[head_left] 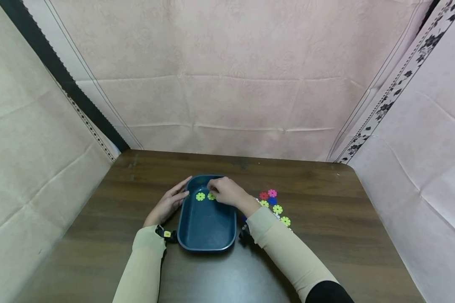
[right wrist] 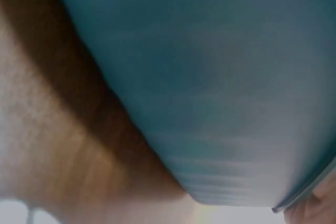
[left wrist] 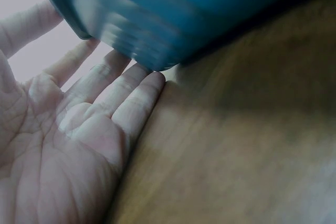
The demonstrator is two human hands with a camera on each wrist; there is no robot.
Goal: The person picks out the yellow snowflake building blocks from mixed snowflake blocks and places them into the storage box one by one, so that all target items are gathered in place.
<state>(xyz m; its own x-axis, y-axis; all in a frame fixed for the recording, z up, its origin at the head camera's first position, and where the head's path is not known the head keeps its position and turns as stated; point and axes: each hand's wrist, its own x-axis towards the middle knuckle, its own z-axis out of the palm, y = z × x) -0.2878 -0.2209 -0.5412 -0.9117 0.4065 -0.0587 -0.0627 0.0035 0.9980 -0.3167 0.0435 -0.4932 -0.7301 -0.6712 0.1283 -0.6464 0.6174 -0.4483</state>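
Note:
A blue rectangular tray (head_left: 207, 227) lies on the table, with a yellow-green flower-shaped piece (head_left: 200, 196) inside near its far end. My left hand (head_left: 170, 203) rests against the tray's far left side, fingers extended along the outer wall and thumb at the rim; the left wrist view shows the straight fingers (left wrist: 134, 98) touching that wall. Reaching over the right side, my right hand (head_left: 227, 191) has its fingers curled down at a second yellow-green flower piece (head_left: 211, 196), pinching it and partly hiding it. Only a bit of that hand shows past the tray wall in the right wrist view.
To the right of the tray, partly behind the right forearm, lies a group of flower pieces: pink (head_left: 272, 192), red (head_left: 263, 195), blue (head_left: 272, 201) and several yellow-green ones (head_left: 277, 209). Pale cloth (head_left: 227, 105) hangs around the wooden table (head_left: 318, 202).

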